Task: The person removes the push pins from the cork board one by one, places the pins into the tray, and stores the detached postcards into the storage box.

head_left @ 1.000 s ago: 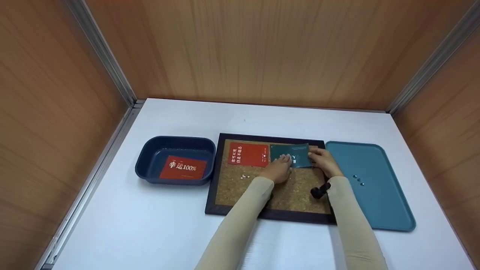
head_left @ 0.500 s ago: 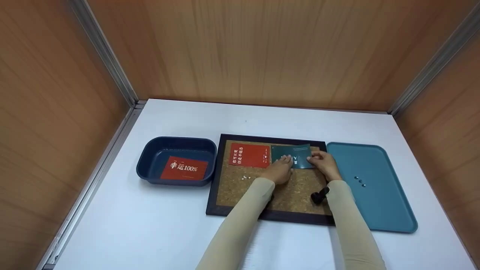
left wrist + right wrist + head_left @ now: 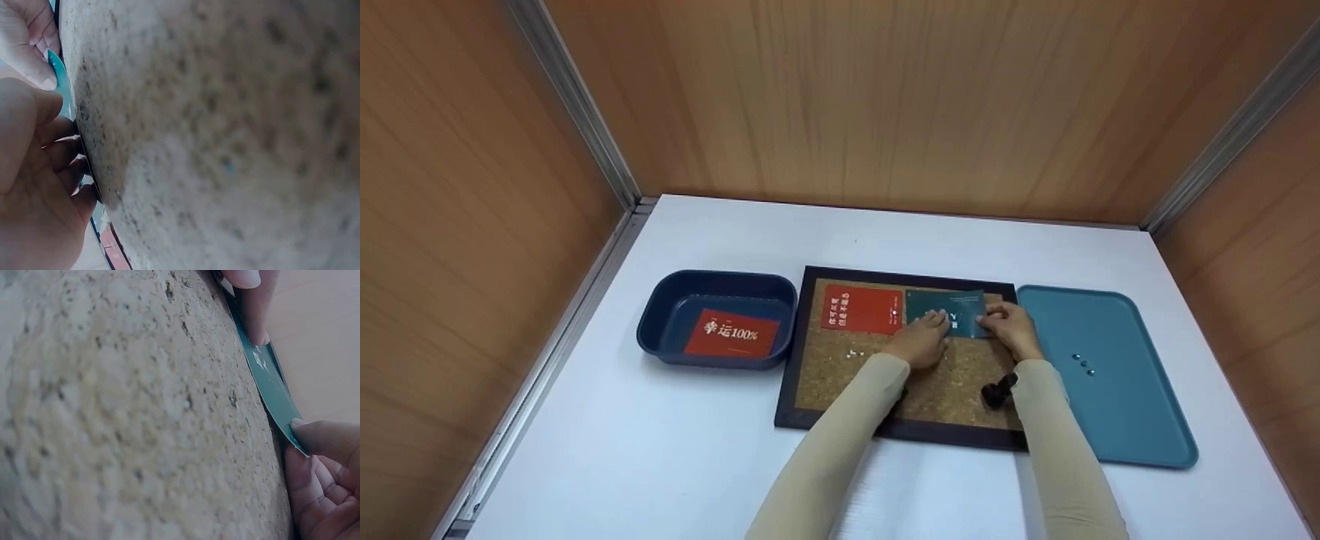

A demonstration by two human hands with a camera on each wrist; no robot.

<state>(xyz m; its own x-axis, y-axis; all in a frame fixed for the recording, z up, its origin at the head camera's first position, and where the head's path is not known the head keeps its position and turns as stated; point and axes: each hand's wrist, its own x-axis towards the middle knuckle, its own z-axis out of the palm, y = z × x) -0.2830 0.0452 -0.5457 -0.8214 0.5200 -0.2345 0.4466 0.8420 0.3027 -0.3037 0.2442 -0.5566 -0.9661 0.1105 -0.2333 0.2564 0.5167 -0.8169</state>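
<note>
Right hand (image 3: 1014, 332) of mine pinches the bowed, glossy dark-green rectangular card (image 3: 960, 304) by its edge; my left hand (image 3: 919, 342), unclenched, rests on its middle. It lies on the coarse, speckled brown cork board (image 3: 836, 384) beside a flat red rectangular card (image 3: 866, 309).

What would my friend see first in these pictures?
Probably the bright red card on the cork board, beside a green card. The left hand touches that green card and the right hand pinches its right end. A second red card lies in the dark blue bin left of the board.
</note>
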